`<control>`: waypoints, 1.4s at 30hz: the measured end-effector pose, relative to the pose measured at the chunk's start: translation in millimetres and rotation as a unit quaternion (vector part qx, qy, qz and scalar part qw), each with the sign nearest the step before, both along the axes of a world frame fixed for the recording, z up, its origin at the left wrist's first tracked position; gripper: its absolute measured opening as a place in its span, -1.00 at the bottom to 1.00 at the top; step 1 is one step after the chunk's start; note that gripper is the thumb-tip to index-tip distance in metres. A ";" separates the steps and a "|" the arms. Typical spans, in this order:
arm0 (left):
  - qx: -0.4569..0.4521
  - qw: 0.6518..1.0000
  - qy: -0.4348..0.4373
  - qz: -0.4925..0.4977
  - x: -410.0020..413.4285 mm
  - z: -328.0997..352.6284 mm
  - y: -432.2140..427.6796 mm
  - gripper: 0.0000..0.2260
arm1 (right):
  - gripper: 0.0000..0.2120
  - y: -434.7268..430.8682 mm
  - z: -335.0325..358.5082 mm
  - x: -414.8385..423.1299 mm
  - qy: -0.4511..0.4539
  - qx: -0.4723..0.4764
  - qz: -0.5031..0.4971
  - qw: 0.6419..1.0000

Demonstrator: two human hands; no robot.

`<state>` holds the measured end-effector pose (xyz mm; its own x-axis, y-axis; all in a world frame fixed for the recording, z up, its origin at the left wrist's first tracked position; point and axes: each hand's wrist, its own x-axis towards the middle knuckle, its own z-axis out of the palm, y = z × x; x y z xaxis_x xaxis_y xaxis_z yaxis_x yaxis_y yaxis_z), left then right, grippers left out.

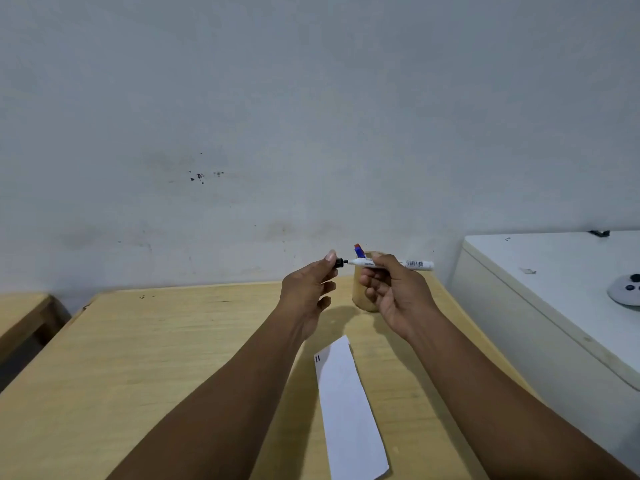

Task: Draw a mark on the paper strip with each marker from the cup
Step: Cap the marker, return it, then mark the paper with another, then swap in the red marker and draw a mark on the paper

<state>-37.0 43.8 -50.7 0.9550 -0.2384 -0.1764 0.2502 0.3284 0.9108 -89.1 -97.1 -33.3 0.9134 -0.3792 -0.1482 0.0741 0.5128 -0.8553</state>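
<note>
My right hand holds a white marker level above the table, its dark tip pointing left. My left hand pinches the black cap just off that tip. Behind both hands stands a tan cup, partly hidden, with a blue marker and a red marker poking out of it. A white paper strip lies on the wooden table below my hands, with two short dark marks at its far left corner.
A white cabinet stands to the right of the table, with a round grey object on top. The grey wall runs close behind the table. Another wooden piece sits at the far left.
</note>
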 end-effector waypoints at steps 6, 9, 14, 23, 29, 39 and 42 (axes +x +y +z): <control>0.046 0.998 -0.030 -0.003 -3.3 -1.0 -9.6 -0.70 | -0.85 -1.7 -6.7 0.8 -0.009 -0.040 0.007 0.999; 0.057 0.996 -0.062 0.025 -2.8 0.0 -17.1 -0.82 | -0.78 0.4 -10.0 2.8 -0.032 -0.022 0.005 0.999; 0.119 0.980 -0.149 0.059 7.1 6.9 -21.8 -0.86 | -0.67 -10.0 -9.0 9.7 0.033 -0.086 0.056 0.994; 0.268 0.899 -0.320 0.134 56.0 50.1 -22.7 -0.84 | -0.46 -104.1 19.4 13.2 0.134 -0.215 -0.035 0.967; 0.436 0.813 -0.384 0.025 64.2 37.7 -46.6 -0.80 | -0.59 -92.5 4.9 16.6 0.146 -0.245 -0.005 0.958; 0.468 0.811 -0.343 -0.081 74.3 35.1 -62.7 -0.58 | -0.67 -84.3 -16.2 18.6 0.139 -0.266 0.024 0.954; 0.421 0.849 -0.309 -0.081 77.4 38.0 -66.6 -0.61 | -0.67 -87.3 -19.6 15.9 0.141 -0.254 0.026 0.956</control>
